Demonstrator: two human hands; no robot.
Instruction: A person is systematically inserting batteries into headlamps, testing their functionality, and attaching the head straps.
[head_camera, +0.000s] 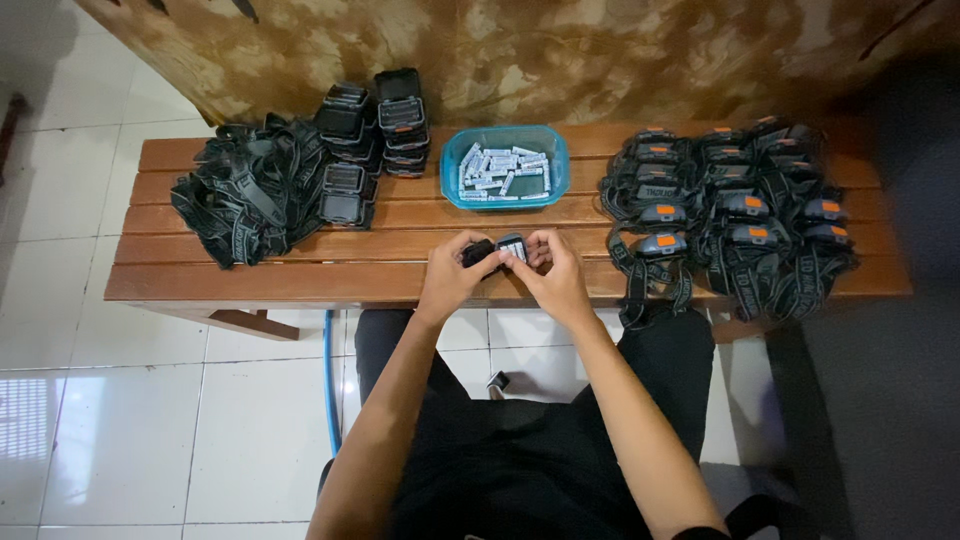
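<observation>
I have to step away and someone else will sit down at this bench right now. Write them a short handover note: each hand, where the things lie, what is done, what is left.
Left hand and right hand together hold one small black headlamp unit, opened, light cells showing inside, above the front edge of the brown slatted wooden bench.
Blue plastic tray of small pale batteries: just behind the hands.
Left end: heap of loose black straps, with stacked black lamp bodies beside it.
Right end: pile of strapped headlamps with orange buttons, apparently finished.
Left, as it seems: the unit in hand, then the stacked bodies and loose straps.
</observation>
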